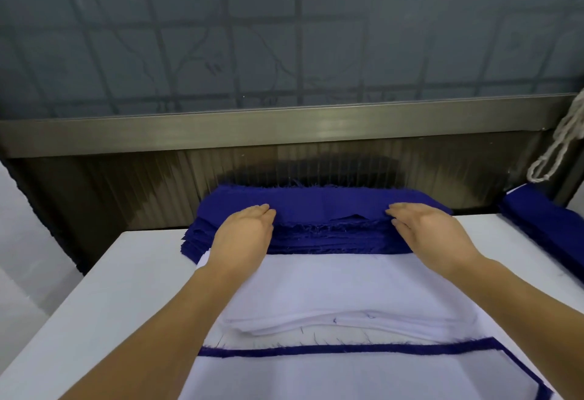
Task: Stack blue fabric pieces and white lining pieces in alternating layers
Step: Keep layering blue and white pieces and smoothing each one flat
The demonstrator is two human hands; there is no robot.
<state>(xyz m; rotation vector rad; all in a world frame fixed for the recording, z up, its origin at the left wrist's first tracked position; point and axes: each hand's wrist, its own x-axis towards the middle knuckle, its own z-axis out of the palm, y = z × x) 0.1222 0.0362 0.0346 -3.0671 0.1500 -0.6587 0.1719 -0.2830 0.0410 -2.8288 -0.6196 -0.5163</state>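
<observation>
Now the top piece of the blue pile [319,207] at the back of the counter [104,289] was touched by flat, apart hands, left [245,235] and right [434,235], and was best lifted evenly onto the white stack [316,292].

A thick stack of frayed blue fabric pieces [319,210] sits against the dark ribbed wall panel [126,191], closing off the far side; bare white tabletop [104,279] lies open to its left, while another blue fabric pile [546,225] crowds the right edge.
</observation>
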